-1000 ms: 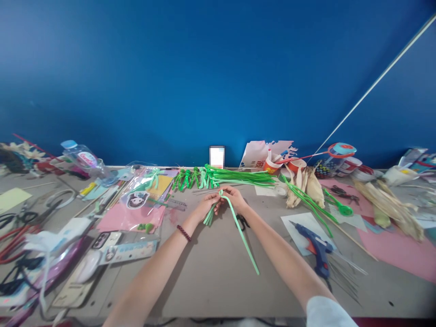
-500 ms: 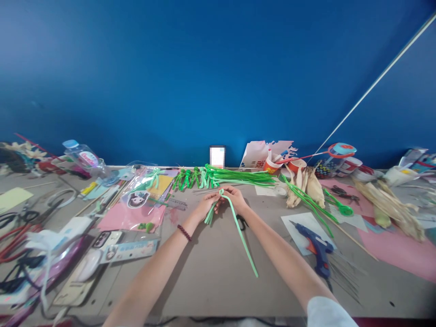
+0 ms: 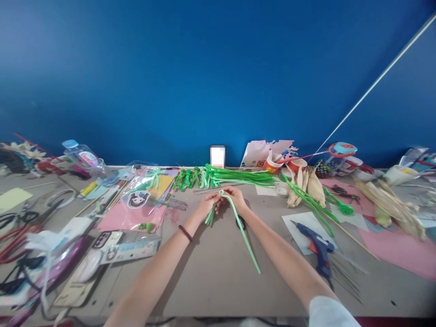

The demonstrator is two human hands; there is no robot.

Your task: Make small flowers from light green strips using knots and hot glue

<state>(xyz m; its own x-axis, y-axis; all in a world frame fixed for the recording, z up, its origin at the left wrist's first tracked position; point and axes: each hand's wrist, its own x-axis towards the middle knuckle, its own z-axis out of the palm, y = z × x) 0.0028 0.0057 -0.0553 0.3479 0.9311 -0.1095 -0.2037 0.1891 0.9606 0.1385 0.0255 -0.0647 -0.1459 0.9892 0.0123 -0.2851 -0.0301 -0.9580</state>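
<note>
My left hand (image 3: 208, 204) is closed around light green pipe cleaners, whose short ends (image 3: 210, 216) stick out below the fingers. My right hand (image 3: 235, 200) pinches close beside it, fingertips almost meeting the left ones. Between them a pale green pipe cleaner (image 3: 241, 227) bends into a small loop at the top. Its long free end slants down to the right over the table. The fingers partly hide the loop's join. Behind the hands lie a bundle of straight green pipe cleaners (image 3: 243, 176) and several bent green ones (image 3: 187, 178).
A blue glue gun (image 3: 316, 245) rests on white paper at right, near dried husks (image 3: 315, 188) and loose green stems (image 3: 311, 203). Black-handled scissors (image 3: 241, 222) lie partly under my right wrist. At left are a plastic bag (image 3: 136, 186), a phone (image 3: 102, 240) and a bottle (image 3: 85, 156).
The pale pipe cleaner's long free end has swung slightly to the right and up. Both hands keep nearly the same place and grip.
</note>
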